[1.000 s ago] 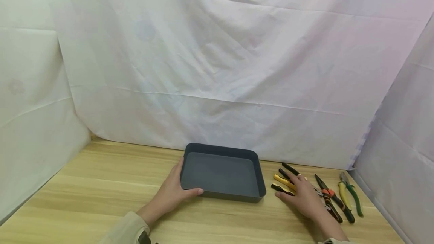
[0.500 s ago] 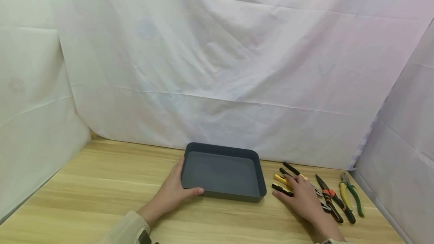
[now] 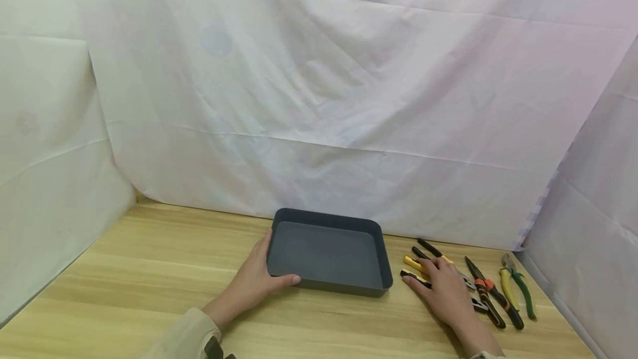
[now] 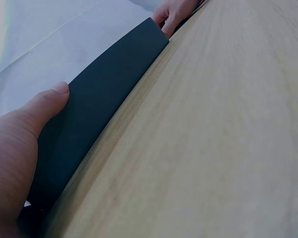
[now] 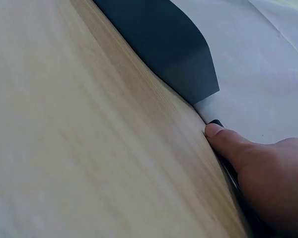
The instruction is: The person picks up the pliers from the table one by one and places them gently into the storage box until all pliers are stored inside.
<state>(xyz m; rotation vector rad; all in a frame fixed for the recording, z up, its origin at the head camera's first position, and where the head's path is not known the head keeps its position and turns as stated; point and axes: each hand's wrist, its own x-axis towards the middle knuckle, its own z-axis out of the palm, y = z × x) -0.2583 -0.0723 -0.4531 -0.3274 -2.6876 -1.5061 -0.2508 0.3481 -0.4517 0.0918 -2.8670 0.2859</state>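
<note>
A dark grey rectangular tray (image 3: 329,290) lies on the wooden table, nothing in it. My left hand (image 3: 251,281) spans its near left corner, fingers along the left wall and straight thumb on the front wall; the left wrist view shows that thumb against the wall (image 4: 102,94). Right of the tray, my right hand (image 3: 446,292) grips pliers with yellow-and-black handles (image 3: 415,277), thumb on the near handle and fingers over the other. Their metal head (image 3: 479,306) shows beyond the palm; the palm hides the middle. Black-handled pliers (image 3: 430,248) lie just behind, partly covered.
To the right lie orange-and-black long-nosed pliers (image 3: 490,295) and yellow-and-green pliers (image 3: 518,287). White cloth (image 3: 329,98) hangs behind the table and on both sides. Wooden tabletop (image 3: 149,281) extends left of the tray.
My right hand's thumb and fingers have shifted slightly and closed in on the yellow-and-black pliers' handles. My left hand and the tray keep their places; the view has drifted slightly.
</note>
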